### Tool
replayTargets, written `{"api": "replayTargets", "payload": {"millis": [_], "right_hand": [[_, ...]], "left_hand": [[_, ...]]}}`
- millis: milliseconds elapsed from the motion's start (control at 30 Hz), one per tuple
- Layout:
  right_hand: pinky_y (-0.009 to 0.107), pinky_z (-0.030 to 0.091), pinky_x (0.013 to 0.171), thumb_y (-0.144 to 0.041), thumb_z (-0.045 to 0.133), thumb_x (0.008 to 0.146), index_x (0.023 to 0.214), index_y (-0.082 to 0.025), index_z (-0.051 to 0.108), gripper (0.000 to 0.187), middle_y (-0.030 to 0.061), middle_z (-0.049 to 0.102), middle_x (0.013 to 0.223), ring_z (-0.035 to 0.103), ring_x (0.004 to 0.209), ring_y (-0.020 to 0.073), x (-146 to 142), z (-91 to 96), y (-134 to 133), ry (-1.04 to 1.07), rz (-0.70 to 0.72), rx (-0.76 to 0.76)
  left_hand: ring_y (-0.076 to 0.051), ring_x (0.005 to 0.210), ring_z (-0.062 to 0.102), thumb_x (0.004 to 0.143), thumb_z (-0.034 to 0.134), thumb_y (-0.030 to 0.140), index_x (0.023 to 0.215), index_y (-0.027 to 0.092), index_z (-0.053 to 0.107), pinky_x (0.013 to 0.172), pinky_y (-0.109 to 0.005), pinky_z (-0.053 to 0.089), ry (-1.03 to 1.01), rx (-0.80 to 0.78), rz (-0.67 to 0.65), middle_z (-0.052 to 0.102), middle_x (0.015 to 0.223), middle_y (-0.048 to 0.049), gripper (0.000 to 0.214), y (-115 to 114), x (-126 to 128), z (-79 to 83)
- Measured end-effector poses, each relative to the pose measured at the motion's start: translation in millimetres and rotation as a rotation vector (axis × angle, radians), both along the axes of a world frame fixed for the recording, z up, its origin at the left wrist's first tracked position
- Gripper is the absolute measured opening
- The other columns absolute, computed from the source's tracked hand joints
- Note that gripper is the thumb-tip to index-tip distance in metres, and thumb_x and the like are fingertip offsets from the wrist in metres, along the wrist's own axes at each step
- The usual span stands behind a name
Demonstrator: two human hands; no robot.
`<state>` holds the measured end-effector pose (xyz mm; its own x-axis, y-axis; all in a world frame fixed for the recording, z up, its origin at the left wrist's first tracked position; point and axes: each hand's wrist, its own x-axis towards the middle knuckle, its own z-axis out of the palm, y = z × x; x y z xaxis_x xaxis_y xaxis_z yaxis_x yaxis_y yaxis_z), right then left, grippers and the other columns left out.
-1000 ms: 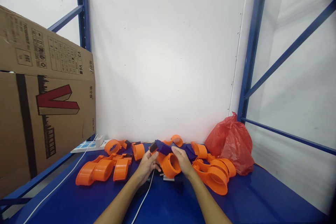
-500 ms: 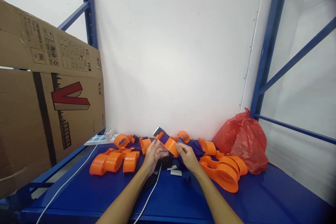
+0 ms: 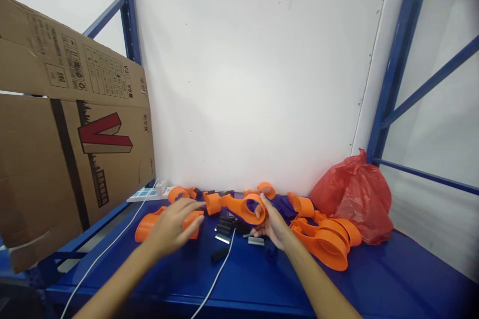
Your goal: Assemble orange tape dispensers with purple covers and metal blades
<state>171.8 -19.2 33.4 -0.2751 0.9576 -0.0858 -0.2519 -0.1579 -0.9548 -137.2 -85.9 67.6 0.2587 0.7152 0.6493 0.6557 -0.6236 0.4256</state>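
Left hand (image 3: 170, 227) moved off, open over orange pieces (image 3: 157, 222); right hand (image 3: 271, 222) grips orange part (image 3: 239, 207)

Hands: two, left hand (image 3: 170, 227), right hand (image 3: 271, 224)
Red plastic bag (image 3: 354, 199): one
Cardboard box (image 3: 71, 129): one
White cable (image 3: 215, 279): one
Power strip (image 3: 144, 193): one

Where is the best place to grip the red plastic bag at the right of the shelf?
Probably the red plastic bag is best pinched at its gathered peak, coming from above. It tapers to a point there, while the body is loose and bulging; orange parts crowd its left side.
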Motion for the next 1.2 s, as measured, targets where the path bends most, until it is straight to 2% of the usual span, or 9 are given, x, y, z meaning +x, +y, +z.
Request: {"api": "replayTargets", "payload": {"millis": [100, 233, 400, 567, 733, 867, 1000, 1100, 1200], "right_hand": [[0.024, 0.055, 0.047, -0.070, 0.040, 0.094, 0.075, -0.021, 0.044, 0.053, 0.0009, 0.062, 0.063, 0.069, 0.052, 0.0173, -13, 8.8, -19, 0.051, 0.182, -0.045], [0.025, 0.058, 0.049, -0.071, 0.041, 0.094, 0.088, -0.019, 0.050, 0.053, 0.0024, 0.063, 0.075, 0.073, 0.059, 0.0192, -33, 16.6, -45, 0.090, 0.289, -0.135], [0.027, 0.059, 0.051, -0.065, 0.040, 0.096, 0.114, -0.015, 0.056, 0.056, 0.0102, 0.064, 0.102, 0.075, 0.062, 0.0199, -52, 12.0, -67, 0.146, 0.379, -0.193], [0.028, 0.058, 0.046, -0.067, 0.045, 0.095, 0.110, -0.017, 0.052, 0.053, 0.0093, 0.064, 0.102, 0.074, 0.057, 0.0206, -61, 6.3, -79, 0.125, 0.366, -0.199], [0.028, 0.058, 0.046, -0.069, 0.052, 0.091, 0.113, -0.018, 0.048, 0.056, 0.0113, 0.063, 0.110, 0.073, 0.056, 0.0188, -63, 6.0, -90, 0.162, 0.343, -0.170], [0.028, 0.057, 0.044, -0.068, 0.054, 0.088, 0.114, -0.020, 0.044, 0.056, 0.0111, 0.061, 0.110, 0.074, 0.056, 0.0207, -68, -4.9, -91, 0.154, 0.342, -0.181], [0.030, 0.058, 0.044, -0.066, 0.056, 0.086, 0.115, -0.021, 0.040, 0.056, 0.0110, 0.058, 0.110, 0.075, 0.058, 0.0227, -86, -23.3, -82, 0.152, 0.356, -0.200], [0.034, 0.059, 0.045, -0.066, 0.056, 0.086, 0.113, -0.023, 0.038, 0.054, 0.0099, 0.058, 0.109, 0.075, 0.057, 0.0237, -108, -40.8, -69, 0.161, 0.376, -0.209], [0.036, 0.057, 0.041, -0.068, 0.054, 0.085, 0.105, -0.026, 0.040, 0.048, 0.0023, 0.059, 0.097, 0.072, 0.050, 0.0226, -136, -57.5, -55, 0.114, 0.434, -0.237]], "left_hand": [[-0.036, 0.122, 0.060, 0.086, 0.068, 0.046, 0.128, 0.031, 0.070, 0.107, -0.047, 0.043, 0.340, 0.043, 0.146, 0.070, 0.130, -0.0092, 0.045, 4, -63, 0.5], [-0.035, 0.123, 0.060, 0.085, 0.067, 0.055, 0.140, 0.033, 0.060, 0.103, -0.043, 0.044, 0.580, -0.016, 0.158, 0.064, 0.139, -0.0104, 0.060, 11, -110, -26.0], [-0.034, 0.109, 0.066, 0.083, 0.065, 0.062, 0.141, 0.029, 0.059, 0.095, -0.040, 0.046, 0.592, 0.028, 0.196, 0.066, 0.136, -0.0137, 0.068, 25, -111, -51.8], [-0.037, 0.109, 0.067, 0.077, 0.068, 0.069, 0.130, 0.026, 0.068, 0.095, -0.042, 0.047, 0.586, 0.092, 0.209, 0.071, 0.127, -0.0164, 0.068, 39, -104, -57.1], [-0.035, 0.108, 0.068, 0.079, 0.067, 0.066, 0.129, 0.027, 0.069, 0.095, -0.042, 0.047, 0.591, 0.110, 0.176, 0.073, 0.122, -0.0149, 0.063, 36, -106, -55.9], [-0.035, 0.105, 0.070, 0.076, 0.070, 0.066, 0.123, 0.028, 0.071, 0.093, -0.042, 0.049, 0.568, 0.259, 0.232, 0.076, 0.116, -0.0124, 0.061, 31, -116, -36.6], [-0.033, 0.092, 0.073, 0.074, 0.071, 0.068, 0.118, 0.027, 0.071, 0.086, -0.042, 0.051, 0.591, 0.491, 0.326, 0.078, 0.109, -0.0109, 0.060, 25, -115, 3.9], [-0.033, 0.094, 0.072, 0.076, 0.071, 0.066, 0.124, 0.027, 0.068, 0.086, -0.042, 0.051, 0.583, 0.567, 0.282, 0.078, 0.109, -0.0090, 0.062, 20, -92, 33.9], [-0.034, 0.101, 0.071, 0.073, 0.075, 0.063, 0.126, 0.026, 0.068, 0.089, -0.041, 0.049, 0.549, 0.559, 0.165, 0.077, 0.114, -0.0108, 0.066, 19, -54, 52.2]]}}
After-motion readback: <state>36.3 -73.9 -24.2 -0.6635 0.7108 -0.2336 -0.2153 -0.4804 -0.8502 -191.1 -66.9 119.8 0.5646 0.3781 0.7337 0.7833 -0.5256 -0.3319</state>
